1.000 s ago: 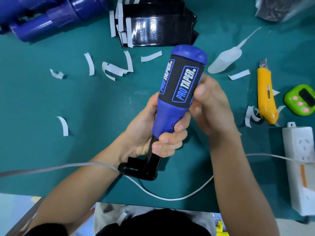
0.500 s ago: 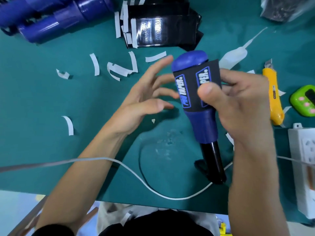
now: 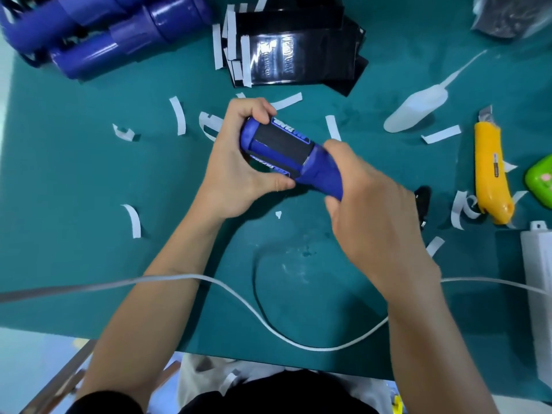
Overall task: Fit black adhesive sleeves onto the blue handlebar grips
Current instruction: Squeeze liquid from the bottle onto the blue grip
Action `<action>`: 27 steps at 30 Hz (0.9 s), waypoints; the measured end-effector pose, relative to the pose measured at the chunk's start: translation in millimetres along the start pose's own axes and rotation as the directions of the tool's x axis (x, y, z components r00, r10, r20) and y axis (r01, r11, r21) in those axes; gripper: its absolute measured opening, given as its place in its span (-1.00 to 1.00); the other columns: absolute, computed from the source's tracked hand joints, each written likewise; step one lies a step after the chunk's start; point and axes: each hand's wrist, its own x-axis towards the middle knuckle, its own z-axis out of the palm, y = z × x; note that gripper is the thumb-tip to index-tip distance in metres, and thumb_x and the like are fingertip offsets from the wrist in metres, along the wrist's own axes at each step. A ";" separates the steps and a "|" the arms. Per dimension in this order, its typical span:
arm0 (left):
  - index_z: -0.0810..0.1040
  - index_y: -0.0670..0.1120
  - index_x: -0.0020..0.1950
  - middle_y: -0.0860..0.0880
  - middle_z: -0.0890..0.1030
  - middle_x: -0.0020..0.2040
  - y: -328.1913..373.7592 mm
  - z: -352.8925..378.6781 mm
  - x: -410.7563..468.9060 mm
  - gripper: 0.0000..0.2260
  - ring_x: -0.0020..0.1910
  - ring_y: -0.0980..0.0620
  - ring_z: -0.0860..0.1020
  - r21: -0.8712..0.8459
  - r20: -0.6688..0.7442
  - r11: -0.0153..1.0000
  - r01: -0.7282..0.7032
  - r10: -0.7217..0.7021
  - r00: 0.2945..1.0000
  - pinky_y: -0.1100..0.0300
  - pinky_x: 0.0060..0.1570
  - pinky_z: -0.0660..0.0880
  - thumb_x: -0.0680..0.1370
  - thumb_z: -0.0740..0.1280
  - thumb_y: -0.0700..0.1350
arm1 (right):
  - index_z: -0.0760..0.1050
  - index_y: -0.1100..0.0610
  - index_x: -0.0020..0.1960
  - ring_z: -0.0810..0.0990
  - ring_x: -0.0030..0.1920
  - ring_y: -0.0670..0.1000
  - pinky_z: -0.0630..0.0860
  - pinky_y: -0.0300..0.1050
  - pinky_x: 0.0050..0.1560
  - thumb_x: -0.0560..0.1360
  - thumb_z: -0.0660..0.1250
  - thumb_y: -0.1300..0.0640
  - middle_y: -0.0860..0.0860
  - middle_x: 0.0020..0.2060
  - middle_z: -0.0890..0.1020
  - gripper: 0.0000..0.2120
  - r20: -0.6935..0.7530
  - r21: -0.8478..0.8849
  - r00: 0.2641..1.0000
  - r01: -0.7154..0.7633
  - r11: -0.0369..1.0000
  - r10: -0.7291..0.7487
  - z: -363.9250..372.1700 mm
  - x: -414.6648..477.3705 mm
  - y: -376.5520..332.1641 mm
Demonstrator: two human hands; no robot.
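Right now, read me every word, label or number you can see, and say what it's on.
No text reads clearly enough to quote.
On the black sleeve round the blue grip: white lettering at its edges, blurred, unreadable.
On the stack of black sleeves: pale print, blurred.
On the yellow utility knife: small label, too small.

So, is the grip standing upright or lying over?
Lying over: the blue grip runs roughly sideways, left hand gripping its rounded end, right hand its other end.

Green timer [image 3: 539, 180] and white power strip [image 3: 537, 294] partly past the right edge; black sleeve [image 3: 280, 143] lettering blurred.
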 end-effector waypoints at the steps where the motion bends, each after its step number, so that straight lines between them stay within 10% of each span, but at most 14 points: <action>1: 0.34 0.04 0.15 -0.05 0.43 0.20 -1.6 2.4 0.8 -0.29 0.14 0.06 0.46 0.044 -0.037 0.999 -0.015 0.016 0.999 0.17 0.10 0.44 0.21 0.68 -0.28 | 0.42 0.03 0.39 0.41 -0.20 0.17 0.30 -0.01 -0.22 0.40 0.45 0.36 -0.07 -0.13 0.49 -0.39 -0.059 -0.008 0.998 0.000 1.000 0.000 3.3 2.6 3.1; 11: 0.36 0.00 -0.04 0.03 0.52 0.06 -9.4 24.0 -11.2 -0.40 0.00 -0.08 0.56 0.546 -0.016 0.831 -0.106 0.137 0.990 -0.06 -0.14 0.51 0.17 0.70 -0.02 | 0.60 0.16 0.35 0.62 0.08 0.18 0.37 0.04 0.12 0.36 0.38 0.46 0.03 0.12 0.70 -0.42 -0.190 0.042 0.976 0.116 0.992 -0.106 25.6 9.8 36.2; 19: 0.45 -0.09 -0.07 0.04 0.57 0.08 -10.7 14.5 -14.6 -0.55 0.05 -0.07 0.60 0.522 0.017 0.832 -0.186 0.209 0.978 -0.01 -0.07 0.54 0.33 0.70 -0.04 | 0.57 0.17 0.02 0.49 0.32 -0.02 0.44 0.11 0.35 0.33 0.61 0.23 -0.03 0.25 0.64 -0.67 -0.262 0.392 0.965 0.126 0.911 -0.020 30.6 6.1 23.9; 27: 0.51 -0.18 -0.07 0.01 0.58 0.07 -11.6 20.7 -15.7 -0.57 -0.01 0.01 0.55 0.536 -0.046 0.831 -0.151 0.207 0.977 0.13 -0.11 0.51 0.42 0.66 0.06 | 0.64 0.19 -0.16 0.50 0.31 0.01 0.43 0.09 0.35 0.44 0.57 0.21 0.00 0.25 0.68 -0.88 -0.349 0.381 0.935 0.207 0.901 -0.068 46.5 8.7 22.9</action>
